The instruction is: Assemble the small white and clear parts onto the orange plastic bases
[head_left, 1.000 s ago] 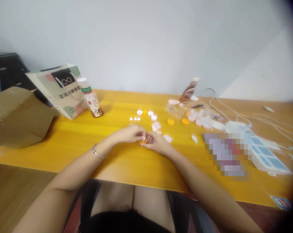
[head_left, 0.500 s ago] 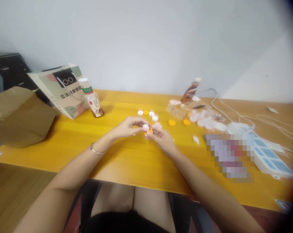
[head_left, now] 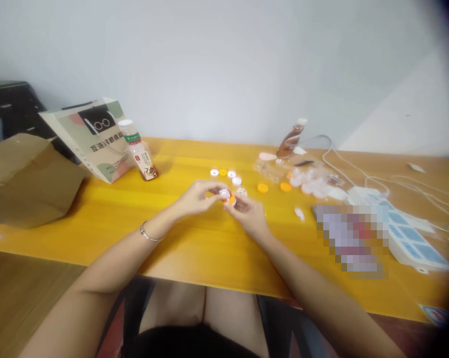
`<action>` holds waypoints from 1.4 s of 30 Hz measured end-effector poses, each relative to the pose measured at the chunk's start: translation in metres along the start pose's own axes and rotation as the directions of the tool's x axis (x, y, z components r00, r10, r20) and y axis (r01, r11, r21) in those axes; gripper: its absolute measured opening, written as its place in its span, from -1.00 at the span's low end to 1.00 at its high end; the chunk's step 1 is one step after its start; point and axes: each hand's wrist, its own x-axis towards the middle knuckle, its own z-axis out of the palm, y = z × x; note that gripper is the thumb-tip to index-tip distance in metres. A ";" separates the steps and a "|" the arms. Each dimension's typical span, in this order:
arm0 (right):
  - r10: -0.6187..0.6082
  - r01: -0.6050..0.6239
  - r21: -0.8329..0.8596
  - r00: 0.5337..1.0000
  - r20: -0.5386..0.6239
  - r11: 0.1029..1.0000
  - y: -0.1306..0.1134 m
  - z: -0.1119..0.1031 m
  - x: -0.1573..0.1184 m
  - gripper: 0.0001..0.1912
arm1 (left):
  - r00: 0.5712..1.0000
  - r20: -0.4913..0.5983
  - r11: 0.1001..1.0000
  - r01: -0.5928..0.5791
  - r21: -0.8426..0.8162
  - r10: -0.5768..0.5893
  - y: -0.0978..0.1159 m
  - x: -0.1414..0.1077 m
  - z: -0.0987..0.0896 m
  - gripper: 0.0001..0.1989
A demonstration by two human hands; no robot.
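Both hands meet above the middle of the table. My left hand (head_left: pixel 198 198) pinches a small white piece with a dark pattern (head_left: pixel 224 192) between thumb and fingers. Against it, my right hand (head_left: pixel 249 214) grips an orange disc (head_left: pixel 231 199); the two pieces touch or nearly touch, blurred too much to tell. Just behind the hands lies another patterned white piece (head_left: pixel 241 191). Beyond them sit white discs (head_left: pixel 237 181) and a yellow-orange disc (head_left: pixel 223 172) with dark centres. Two more orange discs (head_left: pixel 262 188) rest to the right.
Clear plastic packaging (head_left: pixel 316 180) and a tilted-looking brown drink bottle (head_left: pixel 292 139) stand back right. A power strip (head_left: pixel 407 233), cables and a blurred-out item (head_left: pixel 351 241) lie right. Left are a labelled bottle (head_left: pixel 139 151), a paper gift bag (head_left: pixel 94 141) and a brown bag (head_left: pixel 31 179).
The orange disc has tilted and shifted slightly right beside the patterned white piece. My right hand has turned a little. The objects on the table have stayed in place.
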 end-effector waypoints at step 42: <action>0.036 -0.010 0.293 0.996 -0.082 0.956 0.007 -0.002 0.006 -0.73 | 0.982 -0.186 0.988 -0.043 -0.151 0.014 -0.020 0.037 0.009 -0.70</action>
